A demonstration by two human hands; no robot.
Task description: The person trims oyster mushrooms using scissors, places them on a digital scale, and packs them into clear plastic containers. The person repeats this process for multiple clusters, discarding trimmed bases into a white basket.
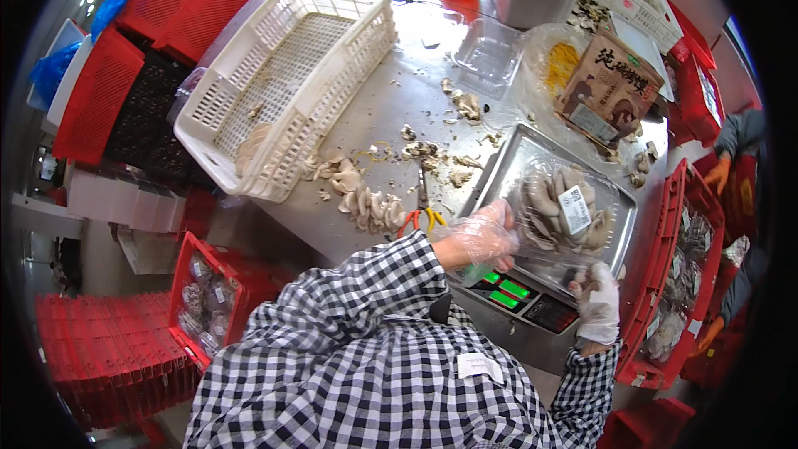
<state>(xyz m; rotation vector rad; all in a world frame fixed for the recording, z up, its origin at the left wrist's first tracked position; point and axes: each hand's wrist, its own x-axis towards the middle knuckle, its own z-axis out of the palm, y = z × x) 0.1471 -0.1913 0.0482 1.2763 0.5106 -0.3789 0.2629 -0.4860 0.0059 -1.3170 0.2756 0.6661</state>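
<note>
A clear plastic bag of oyster mushrooms (542, 199) with a white label rests on or just over the steel tray (623, 199) of a digital scale (536, 308) with green lit displays. My left hand (489, 237), in a thin clear plastic glove, pinches the bag's plastic at its left near corner. At the right near corner, my gloved right hand (598, 302) has its fingers curled on the bag's edge. Scissors (423, 199) with red and yellow handles lie left of the scale, beside a cluster of loose oyster mushrooms (368, 202).
A white plastic crate (368, 50) holding a few mushrooms stands on the steel table (355, 112). Red crates of bagged mushrooms sit at right (651, 324) and lower left (227, 262). A cardboard box (608, 84) and clear trays (486, 53) lie beyond. A co-worker's orange-gloved hand (720, 171) shows at right.
</note>
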